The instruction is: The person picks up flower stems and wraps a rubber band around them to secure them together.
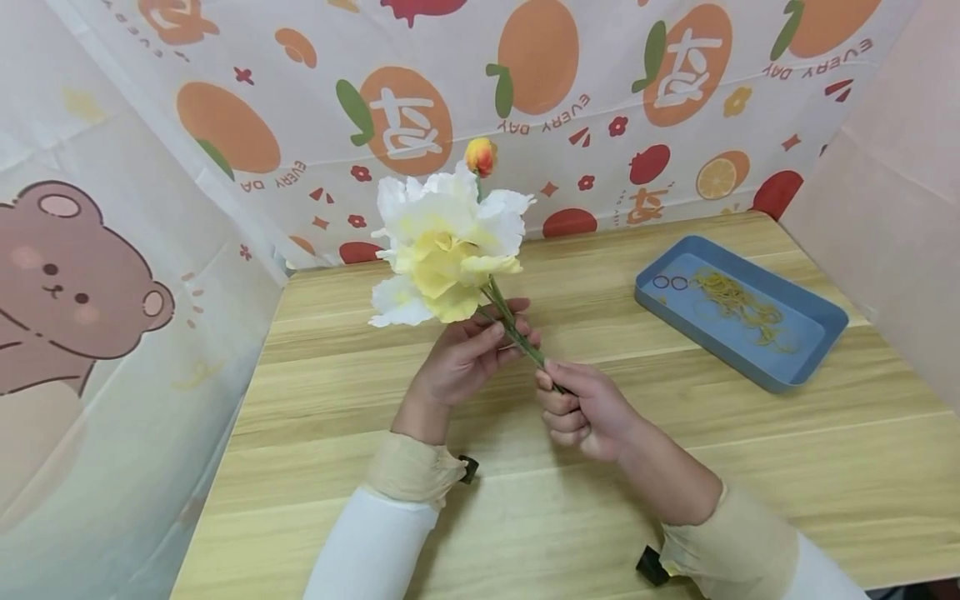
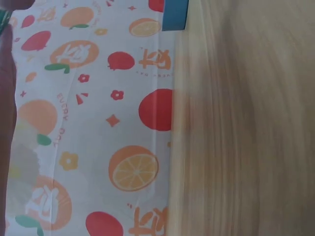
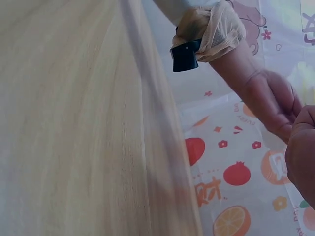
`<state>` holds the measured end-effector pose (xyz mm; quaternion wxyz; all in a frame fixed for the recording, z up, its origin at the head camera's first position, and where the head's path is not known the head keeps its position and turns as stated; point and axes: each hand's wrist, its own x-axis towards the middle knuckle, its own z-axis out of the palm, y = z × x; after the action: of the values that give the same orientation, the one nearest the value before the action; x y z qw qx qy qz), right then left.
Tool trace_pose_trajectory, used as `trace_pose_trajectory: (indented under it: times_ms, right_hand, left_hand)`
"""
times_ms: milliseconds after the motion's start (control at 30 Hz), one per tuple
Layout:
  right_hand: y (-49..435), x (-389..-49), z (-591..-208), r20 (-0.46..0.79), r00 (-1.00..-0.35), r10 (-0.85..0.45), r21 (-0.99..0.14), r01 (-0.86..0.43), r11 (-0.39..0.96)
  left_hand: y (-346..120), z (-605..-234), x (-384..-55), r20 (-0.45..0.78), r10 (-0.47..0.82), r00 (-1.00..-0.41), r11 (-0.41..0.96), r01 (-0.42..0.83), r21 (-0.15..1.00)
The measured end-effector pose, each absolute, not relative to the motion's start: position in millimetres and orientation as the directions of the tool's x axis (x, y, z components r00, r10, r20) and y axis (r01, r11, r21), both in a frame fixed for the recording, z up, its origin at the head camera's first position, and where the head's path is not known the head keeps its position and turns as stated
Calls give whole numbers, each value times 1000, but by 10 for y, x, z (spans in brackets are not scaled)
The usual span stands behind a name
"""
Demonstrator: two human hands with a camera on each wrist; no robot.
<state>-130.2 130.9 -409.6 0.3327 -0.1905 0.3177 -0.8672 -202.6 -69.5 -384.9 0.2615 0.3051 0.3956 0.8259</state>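
Observation:
A bunch of artificial flowers (image 1: 442, 250) is held above the table, tilted up to the left in the head view. Its white and yellow blooms lie in front of a small orange-yellow bud (image 1: 481, 157). My left hand (image 1: 472, 350) holds the green stems (image 1: 513, 329) just below the blooms, thumb in front and fingers behind. Lower down, my right hand (image 1: 588, 408) grips the stem ends with curled fingers. In the right wrist view, the left hand (image 3: 273, 101) meets the right hand (image 3: 301, 152) at the edge. The left wrist view shows only a strip of hand (image 2: 7, 98).
A blue tray (image 1: 712, 337) with yellow rubber bands (image 1: 742, 308) and a few reddish rings stands at the right on the wooden table (image 1: 337, 375). A fruit-print cloth (image 1: 480, 192) hangs behind the table; a bear-print cloth (image 1: 150, 433) hangs at the left.

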Motion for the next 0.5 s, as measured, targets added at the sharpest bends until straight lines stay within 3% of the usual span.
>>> trace_pose_trajectory:
  times_ms: [133, 233, 367, 500]
  right_hand:
    - [1295, -1282, -4077, 124, -694, -709, -668, 470, -577]
    - [1270, -1289, -4085, 119, -699, -705, -670, 468, -576]
    - [1221, -1318, -4108, 20, -780, -626, -740, 410, -534]
    - [1159, -1353, -4128, -107, -866, -489, -834, 346, -430]
  left_hand:
    - [-639, -3847, -2025, 307, 642, -703, -579, -182, 795]
    - [-588, -3815, -2003, 281, 590, -757, -563, -136, 816]
    - [-512, -3766, -1951, 172, 505, -846, -482, -110, 869]
    - [-457, -3739, -1925, 28, 411, -911, -431, -167, 887]
